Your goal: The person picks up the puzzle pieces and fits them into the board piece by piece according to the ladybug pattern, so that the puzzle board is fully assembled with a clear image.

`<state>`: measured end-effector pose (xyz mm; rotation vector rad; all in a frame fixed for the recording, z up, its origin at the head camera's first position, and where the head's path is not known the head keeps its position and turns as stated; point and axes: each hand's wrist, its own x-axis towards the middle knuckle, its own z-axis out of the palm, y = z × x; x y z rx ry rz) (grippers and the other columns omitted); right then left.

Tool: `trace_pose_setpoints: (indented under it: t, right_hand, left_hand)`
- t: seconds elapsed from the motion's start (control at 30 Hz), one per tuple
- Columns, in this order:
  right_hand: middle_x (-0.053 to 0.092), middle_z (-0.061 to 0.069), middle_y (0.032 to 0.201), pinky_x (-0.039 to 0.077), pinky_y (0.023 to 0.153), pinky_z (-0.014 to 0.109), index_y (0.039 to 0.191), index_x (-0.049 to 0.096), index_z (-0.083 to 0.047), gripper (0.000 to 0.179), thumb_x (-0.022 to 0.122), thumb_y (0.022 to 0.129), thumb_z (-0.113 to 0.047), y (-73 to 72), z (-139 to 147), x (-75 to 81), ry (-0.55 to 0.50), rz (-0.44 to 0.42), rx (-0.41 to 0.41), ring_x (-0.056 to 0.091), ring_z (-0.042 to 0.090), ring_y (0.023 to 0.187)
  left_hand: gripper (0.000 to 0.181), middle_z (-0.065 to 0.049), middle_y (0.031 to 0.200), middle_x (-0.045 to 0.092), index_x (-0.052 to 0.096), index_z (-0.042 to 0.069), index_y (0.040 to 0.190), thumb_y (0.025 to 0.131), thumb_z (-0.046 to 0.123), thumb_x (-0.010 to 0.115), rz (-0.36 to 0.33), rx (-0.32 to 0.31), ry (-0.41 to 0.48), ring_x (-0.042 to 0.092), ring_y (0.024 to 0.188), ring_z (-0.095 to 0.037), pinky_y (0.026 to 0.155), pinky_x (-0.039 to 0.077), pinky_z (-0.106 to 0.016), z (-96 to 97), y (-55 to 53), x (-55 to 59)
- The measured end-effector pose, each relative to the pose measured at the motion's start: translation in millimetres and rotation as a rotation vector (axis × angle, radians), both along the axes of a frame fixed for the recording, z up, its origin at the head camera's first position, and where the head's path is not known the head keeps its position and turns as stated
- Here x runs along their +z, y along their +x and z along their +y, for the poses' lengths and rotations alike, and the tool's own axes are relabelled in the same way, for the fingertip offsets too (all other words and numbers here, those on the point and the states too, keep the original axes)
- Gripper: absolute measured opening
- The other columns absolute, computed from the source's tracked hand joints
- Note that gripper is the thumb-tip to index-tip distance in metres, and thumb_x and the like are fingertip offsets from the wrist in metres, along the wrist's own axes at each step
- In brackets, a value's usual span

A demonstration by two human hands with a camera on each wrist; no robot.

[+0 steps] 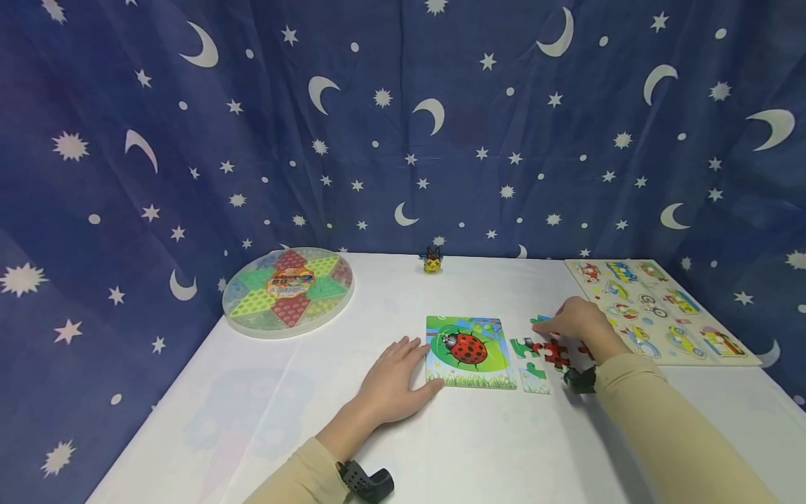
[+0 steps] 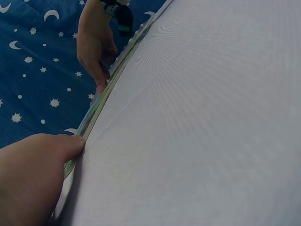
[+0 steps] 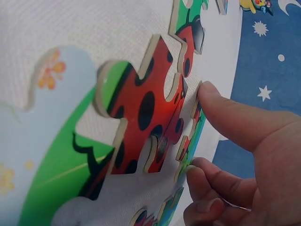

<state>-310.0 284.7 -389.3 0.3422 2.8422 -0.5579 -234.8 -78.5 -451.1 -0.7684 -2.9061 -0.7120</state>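
My left hand [image 1: 393,381] rests along the left side of a square ladybug puzzle board [image 1: 447,378], its fingers loosely extended and the thumb at the near left corner. In the left wrist view the thumb [image 2: 70,146] touches the board's edge. To the right of the board, my right hand [image 1: 576,323] pinches a green and blue jigsaw piece [image 3: 196,127] between thumb and fingers, low over the table. Several loose pieces lie beneath and beside it, among them a red spotted piece [image 3: 146,113] and a pale, grass-edged piece [image 1: 535,383].
A round star-patterned game board [image 1: 336,308] lies at the far left of the white table [image 1: 378,301]. At the back stands a small yellow figure [image 1: 432,262]. A large picture board [image 1: 655,325] occupies the right side, near the right hand. A blue curtain [image 1: 390,168] hangs behind.
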Motion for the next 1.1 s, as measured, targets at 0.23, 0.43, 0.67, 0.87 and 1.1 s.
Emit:
trace_pose_setpoints:
  t: [0.23, 0.43, 0.67, 0.87, 1.1]
  right_hand:
    - [0.064, 0.025, 0.099, 0.059, 0.071, 0.049, 0.106, 0.061, 0.014, 0.074, 0.083, 0.080, -0.051, -1.0, 1.8, -2.0, 0.019, -0.013, -0.038, 0.062, 0.037, 0.086]
    - [0.063, 0.027, 0.101, 0.059, 0.072, 0.050, 0.112, 0.057, 0.019, 0.086, 0.082, 0.079, -0.056, -2.7, 1.6, -0.5, 0.049, -0.026, -0.047, 0.062, 0.038, 0.087]
    - [0.061, 0.023, 0.096, 0.057, 0.068, 0.046, 0.103, 0.056, 0.010, 0.070, 0.085, 0.079, -0.049, -1.7, 1.4, -1.1, 0.003, 0.025, -0.021, 0.059, 0.036, 0.085]
    - [0.058, 0.018, 0.091, 0.051, 0.066, 0.039, 0.100, 0.053, 0.005, 0.055, 0.086, 0.081, -0.034, -2.6, -1.3, -0.1, -0.029, 0.113, 0.015, 0.055, 0.033, 0.083]
    - [0.064, 0.017, 0.095, 0.050, 0.068, 0.038, 0.111, 0.063, 0.003, 0.034, 0.077, 0.088, -0.018, -5.2, -2.9, -1.9, -0.099, 0.066, 0.043, 0.057, 0.031, 0.083]
  left_hand:
    - [0.071, -0.010, 0.158, 0.045, 0.052, 0.011, 0.151, 0.097, 0.056, 0.058, -0.019, -0.002, 0.001, 0.031, 0.150, -0.029, 0.124, 0.023, -0.046, 0.8, 0.5, 1.1]
    - [0.071, -0.009, 0.158, 0.045, 0.051, 0.012, 0.151, 0.097, 0.057, 0.058, -0.014, -0.001, 0.001, 0.031, 0.150, -0.029, 0.124, 0.024, -0.046, 0.8, 0.0, 0.8]
    - [0.071, -0.010, 0.157, 0.045, 0.052, 0.011, 0.151, 0.097, 0.056, 0.058, -0.015, 0.001, 0.005, 0.031, 0.150, -0.029, 0.124, 0.024, -0.046, -0.1, -0.2, 0.4]
    - [0.070, -0.010, 0.157, 0.045, 0.052, 0.011, 0.151, 0.097, 0.056, 0.058, -0.017, 0.001, 0.004, 0.032, 0.150, -0.030, 0.124, 0.024, -0.046, -0.3, 0.1, 0.7]
    - [0.070, -0.011, 0.157, 0.046, 0.052, 0.011, 0.151, 0.097, 0.056, 0.058, -0.007, -0.003, 0.002, 0.033, 0.150, -0.031, 0.124, 0.024, -0.046, -1.0, 0.7, -0.4]
